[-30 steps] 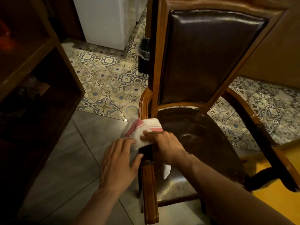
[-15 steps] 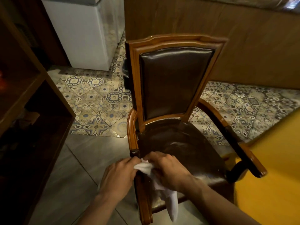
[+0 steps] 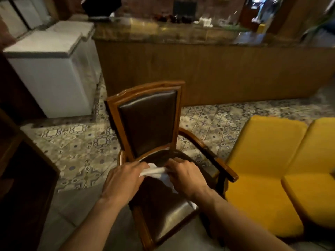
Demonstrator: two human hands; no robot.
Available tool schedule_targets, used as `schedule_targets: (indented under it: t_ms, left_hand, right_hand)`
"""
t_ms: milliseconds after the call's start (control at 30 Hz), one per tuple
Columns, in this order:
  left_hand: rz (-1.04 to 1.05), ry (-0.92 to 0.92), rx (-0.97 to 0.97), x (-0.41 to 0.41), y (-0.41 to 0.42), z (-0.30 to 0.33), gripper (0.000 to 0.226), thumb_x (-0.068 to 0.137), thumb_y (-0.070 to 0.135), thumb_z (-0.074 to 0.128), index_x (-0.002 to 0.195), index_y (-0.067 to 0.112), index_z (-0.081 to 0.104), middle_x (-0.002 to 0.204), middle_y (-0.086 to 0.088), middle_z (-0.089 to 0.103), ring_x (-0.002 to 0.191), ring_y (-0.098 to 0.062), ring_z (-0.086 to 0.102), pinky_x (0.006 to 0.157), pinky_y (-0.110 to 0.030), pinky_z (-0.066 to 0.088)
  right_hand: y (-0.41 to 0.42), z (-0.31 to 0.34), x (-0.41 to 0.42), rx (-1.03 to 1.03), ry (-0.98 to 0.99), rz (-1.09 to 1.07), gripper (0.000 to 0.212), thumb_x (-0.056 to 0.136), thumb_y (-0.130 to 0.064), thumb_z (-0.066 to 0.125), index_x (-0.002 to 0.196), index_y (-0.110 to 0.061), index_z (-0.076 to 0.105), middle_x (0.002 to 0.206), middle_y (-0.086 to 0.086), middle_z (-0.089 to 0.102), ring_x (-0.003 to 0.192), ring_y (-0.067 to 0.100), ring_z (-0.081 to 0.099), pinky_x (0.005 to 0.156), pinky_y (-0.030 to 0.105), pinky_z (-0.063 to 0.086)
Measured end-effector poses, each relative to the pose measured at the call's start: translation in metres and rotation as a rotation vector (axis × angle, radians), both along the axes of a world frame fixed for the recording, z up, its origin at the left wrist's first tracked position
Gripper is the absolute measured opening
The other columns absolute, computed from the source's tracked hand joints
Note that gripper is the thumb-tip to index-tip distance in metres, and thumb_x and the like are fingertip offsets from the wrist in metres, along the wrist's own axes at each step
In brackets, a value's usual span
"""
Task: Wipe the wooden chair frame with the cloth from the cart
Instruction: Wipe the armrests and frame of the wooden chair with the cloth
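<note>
A wooden chair (image 3: 114, 113) with a carved brown frame, dark leather back and dark seat stands in front of me, facing me. A white cloth (image 3: 155, 172) is stretched between both my hands, above the seat. My left hand (image 3: 123, 180) grips its left end over the chair's left armrest. My right hand (image 3: 186, 176) grips the other end, and a loose tail of cloth hangs down under my right wrist. The left armrest is mostly hidden by my left hand and arm. The right armrest (image 3: 220, 163) is in plain view.
Yellow cushioned seats (image 3: 268, 160) stand close on the right of the chair. A dark wooden shelf unit (image 3: 21, 178) fills the left edge. White chest cabinets (image 3: 47, 73) and a long wood-panelled counter (image 3: 217, 73) lie behind. The floor is patterned tile, then grey tile.
My view has risen and pulled back, showing the whole chair and the counter. Both hands left the left armrest and now hold the cloth bunched between them over the seat.
</note>
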State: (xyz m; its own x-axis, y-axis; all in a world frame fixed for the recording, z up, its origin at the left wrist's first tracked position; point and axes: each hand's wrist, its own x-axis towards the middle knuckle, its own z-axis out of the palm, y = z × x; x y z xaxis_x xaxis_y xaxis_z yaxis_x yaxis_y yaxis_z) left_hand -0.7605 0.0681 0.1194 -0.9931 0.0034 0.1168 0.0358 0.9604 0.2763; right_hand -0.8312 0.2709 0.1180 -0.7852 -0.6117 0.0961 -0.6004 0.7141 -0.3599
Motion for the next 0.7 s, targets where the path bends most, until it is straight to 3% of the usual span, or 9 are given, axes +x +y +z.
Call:
schedule_targets:
  t_ms: [300, 467, 700]
  left_hand:
    - [-0.134, 0.183, -0.090, -0.024, 0.021, 0.126, 0.030, 0.095, 0.031, 0.062, 0.122, 0.043, 0.057, 0.103, 0.015, 0.063, 0.098, -0.008, 0.062, 0.081, -0.032, 0.052]
    - [-0.199, 0.208, -0.083, -0.028, 0.039, 0.129, 0.031, 0.094, 0.031, 0.064, 0.122, 0.043, 0.057, 0.104, 0.016, 0.062, 0.100, -0.009, 0.062, 0.078, -0.030, 0.049]
    - [-0.258, 0.140, -0.081, -0.024, 0.078, 0.098, 0.034, 0.094, 0.033, 0.065, 0.125, 0.043, 0.056, 0.106, 0.016, 0.062, 0.101, -0.009, 0.061, 0.078, -0.030, 0.049]
  right_hand:
    - [0.027, 0.113, 0.004, -0.099, 0.270, -0.099, 0.023, 0.087, -0.026, 0.067, 0.109, -0.024, 0.058, 0.102, 0.001, 0.064, 0.082, 0.028, 0.064, 0.058, 0.035, 0.039]
    - [0.049, 0.121, 0.015, -0.091, 0.319, -0.163, 0.023, 0.088, -0.028, 0.063, 0.111, -0.024, 0.059, 0.102, 0.002, 0.065, 0.080, 0.029, 0.065, 0.059, 0.041, 0.051]
    - [0.089, 0.090, 0.026, -0.042, 0.292, -0.231, 0.027, 0.088, -0.029, 0.064, 0.114, -0.023, 0.061, 0.099, 0.003, 0.065, 0.080, 0.030, 0.065, 0.058, 0.038, 0.049]
